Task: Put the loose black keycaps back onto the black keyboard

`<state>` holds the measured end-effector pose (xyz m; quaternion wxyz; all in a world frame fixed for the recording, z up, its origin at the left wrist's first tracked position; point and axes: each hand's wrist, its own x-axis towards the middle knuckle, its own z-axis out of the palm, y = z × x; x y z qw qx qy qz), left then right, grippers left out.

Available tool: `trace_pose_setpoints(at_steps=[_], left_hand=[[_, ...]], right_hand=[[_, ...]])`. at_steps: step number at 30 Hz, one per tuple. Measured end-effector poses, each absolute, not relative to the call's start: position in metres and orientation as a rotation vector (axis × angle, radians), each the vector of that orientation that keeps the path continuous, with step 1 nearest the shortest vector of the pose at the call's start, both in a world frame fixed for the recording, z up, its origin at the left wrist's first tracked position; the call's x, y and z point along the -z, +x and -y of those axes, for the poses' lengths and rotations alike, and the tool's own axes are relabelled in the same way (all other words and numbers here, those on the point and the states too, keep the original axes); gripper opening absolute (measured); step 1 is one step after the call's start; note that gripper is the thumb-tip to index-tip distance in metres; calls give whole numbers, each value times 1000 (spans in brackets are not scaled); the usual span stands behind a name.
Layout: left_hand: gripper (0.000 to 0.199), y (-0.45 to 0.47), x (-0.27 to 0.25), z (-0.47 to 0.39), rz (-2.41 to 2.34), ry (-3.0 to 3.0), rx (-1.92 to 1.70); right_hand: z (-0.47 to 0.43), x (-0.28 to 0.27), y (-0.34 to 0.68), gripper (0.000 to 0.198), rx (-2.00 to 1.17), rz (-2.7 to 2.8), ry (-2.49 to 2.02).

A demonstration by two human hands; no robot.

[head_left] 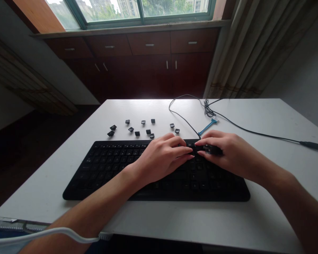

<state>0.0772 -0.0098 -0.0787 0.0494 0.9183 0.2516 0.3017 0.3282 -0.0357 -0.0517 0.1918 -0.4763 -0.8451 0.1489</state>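
A black keyboard (100,176) lies flat on the white table, under both hands. My left hand (161,155) reaches across its middle, fingers bent and tips close together at the keys right of centre. Whatever those fingertips hold, if anything, is too small to make out. Just to the right, my right hand (225,150) grips a small black tool (213,150) with a shiny part, between thumb and fingers. The tool's tip is over the keys, almost meeting my left fingertips. Several loose black keycaps (137,133) are scattered behind the keyboard.
A small blue brush (209,125) with pale bristles lies behind the keyboard. The black keyboard cable (238,125) runs across the table (281,116), bundled midway, to a plug at the right. A white cord (55,231) crosses near my left forearm. Drawers (148,44) stand beyond.
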Motion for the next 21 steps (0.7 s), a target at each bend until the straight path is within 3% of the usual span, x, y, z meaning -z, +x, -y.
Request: trace_pose_setpoints(at_steps=[21], left_hand=[[21,87,73,13,-957,2748,-869]], right_hand=[[35,52,330,24,-366,2455,-1277]])
